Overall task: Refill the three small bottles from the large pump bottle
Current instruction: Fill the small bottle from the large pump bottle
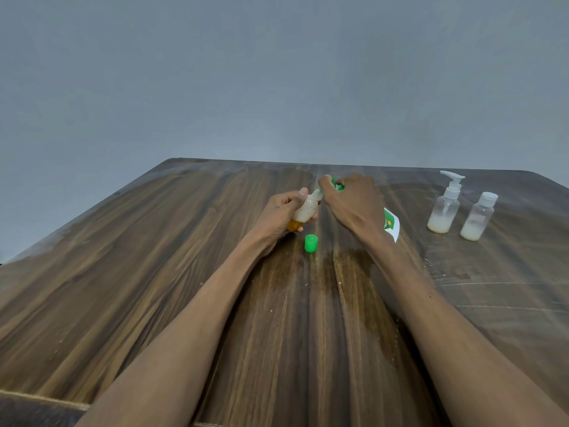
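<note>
While both hands (320, 208) grip two bottles (304, 211), two more bottles (458, 211) and one cap (311, 243) stand aside.

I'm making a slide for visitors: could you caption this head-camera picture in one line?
Left hand tilts a small bottle toward the green pump under the right hand; green cap rests on the table.

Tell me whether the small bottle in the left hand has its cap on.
Off. The green cap stands on the table, apart from the bottle.
</note>
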